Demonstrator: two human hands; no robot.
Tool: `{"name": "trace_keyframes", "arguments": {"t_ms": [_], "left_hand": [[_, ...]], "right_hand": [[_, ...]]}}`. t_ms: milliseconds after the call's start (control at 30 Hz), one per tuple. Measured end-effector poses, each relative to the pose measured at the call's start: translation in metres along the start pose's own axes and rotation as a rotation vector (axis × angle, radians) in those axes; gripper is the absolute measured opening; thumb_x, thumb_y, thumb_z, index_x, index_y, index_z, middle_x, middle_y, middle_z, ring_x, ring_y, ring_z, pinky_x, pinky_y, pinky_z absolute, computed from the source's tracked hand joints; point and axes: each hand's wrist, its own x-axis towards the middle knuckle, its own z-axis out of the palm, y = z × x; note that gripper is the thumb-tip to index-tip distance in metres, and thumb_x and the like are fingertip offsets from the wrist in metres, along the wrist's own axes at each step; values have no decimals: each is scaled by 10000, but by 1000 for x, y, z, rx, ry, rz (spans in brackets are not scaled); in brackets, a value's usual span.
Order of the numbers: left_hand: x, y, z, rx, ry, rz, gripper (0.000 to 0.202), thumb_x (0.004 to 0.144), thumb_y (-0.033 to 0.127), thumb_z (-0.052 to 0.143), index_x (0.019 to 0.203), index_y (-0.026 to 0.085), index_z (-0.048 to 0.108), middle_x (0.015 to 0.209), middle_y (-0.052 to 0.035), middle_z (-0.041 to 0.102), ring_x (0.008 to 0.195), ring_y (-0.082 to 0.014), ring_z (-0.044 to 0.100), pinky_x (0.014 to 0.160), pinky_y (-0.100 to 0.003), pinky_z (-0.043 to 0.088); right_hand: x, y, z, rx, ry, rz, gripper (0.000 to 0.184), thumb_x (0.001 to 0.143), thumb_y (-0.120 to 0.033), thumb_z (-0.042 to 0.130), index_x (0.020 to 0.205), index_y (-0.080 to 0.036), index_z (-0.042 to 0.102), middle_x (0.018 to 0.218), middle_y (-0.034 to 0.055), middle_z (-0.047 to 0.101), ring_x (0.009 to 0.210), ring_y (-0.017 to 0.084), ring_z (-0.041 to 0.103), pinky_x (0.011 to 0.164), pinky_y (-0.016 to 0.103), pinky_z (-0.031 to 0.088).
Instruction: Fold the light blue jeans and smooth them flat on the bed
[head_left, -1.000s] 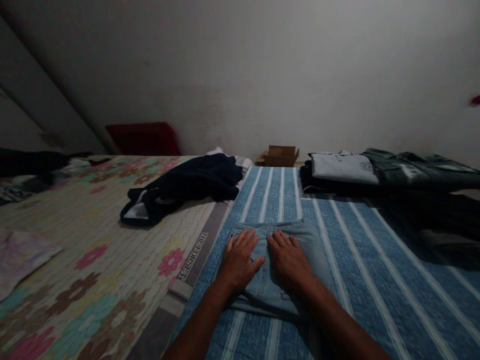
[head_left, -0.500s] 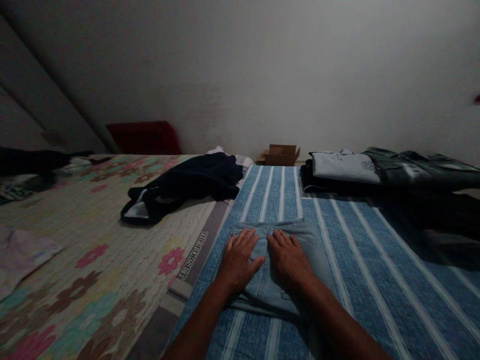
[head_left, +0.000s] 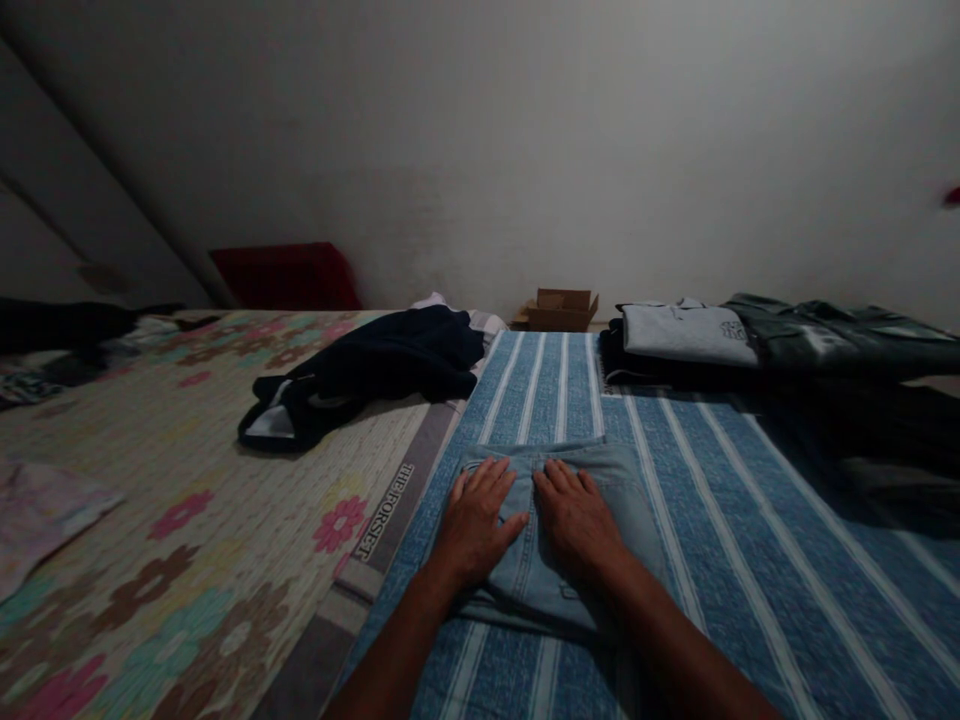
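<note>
A folded light-blue denim garment (head_left: pixel 536 565) lies flat on a blue cloth with white stripes (head_left: pixel 581 390). On its left half rests my left hand (head_left: pixel 480 515), palm down, fingers stretched out and the thumb pointing toward the middle seam. My right hand (head_left: pixel 577 512) presses flat just right of that seam, its fingers pointing away from me. Both hands touch the denim without gripping it. The underside of the garment and its lower right part, beneath my forearm, are hidden.
A dark navy garment (head_left: pixel 382 355) lies crumpled on the flowered bedspread (head_left: pixel 285 500) at left. At the back right are a folded grey garment (head_left: pixel 686 335) and dark green clothing (head_left: pixel 847 340). A cardboard box (head_left: pixel 562 310) stands by the wall. Pink fabric (head_left: pixel 49 510) lies far left.
Both hands stay in nearly the same place on the denim. The whole view has shifted very slightly.
</note>
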Motion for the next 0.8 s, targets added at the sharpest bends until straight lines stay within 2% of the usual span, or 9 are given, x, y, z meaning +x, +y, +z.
{"name": "trace_keyframes", "arguments": {"t_ms": [233,400,633,800], "left_hand": [[0,-1,0,-27,31,30,527,837,369,574,1339,236,485,1463,-85,418,1387,-261,287,1133,-518,188],[0,2,-4,-21,8,9,528,831,363,577,1330,209,495,1459,-95,421,1387,-271,287,1129,-533,198],[-1,-1,0,-34,33,25,525,831,362,583,1333,238,491,1456,-84,428,1384,-257,293,1132,-525,181],[0,0,-1,-19,6,16,534,840,378,569,1344,223,481,1468,-88,407,1388,-261,285,1133,-529,183]], "right_hand": [[0,0,-1,-5,-3,0,473,932,-177,299,1384,-115,420,1468,153,361,1367,281,276,1091,472,200],[0,-1,-2,0,0,2,471,931,-176,297,1379,-118,428,1465,150,367,1367,281,277,1091,474,202],[0,0,-1,-6,2,0,468,933,-178,303,1382,-119,422,1465,153,365,1367,279,274,1089,473,202],[0,0,0,-7,-2,3,466,938,-172,297,1385,-126,419,1470,145,361,1371,273,269,1094,466,196]]}}
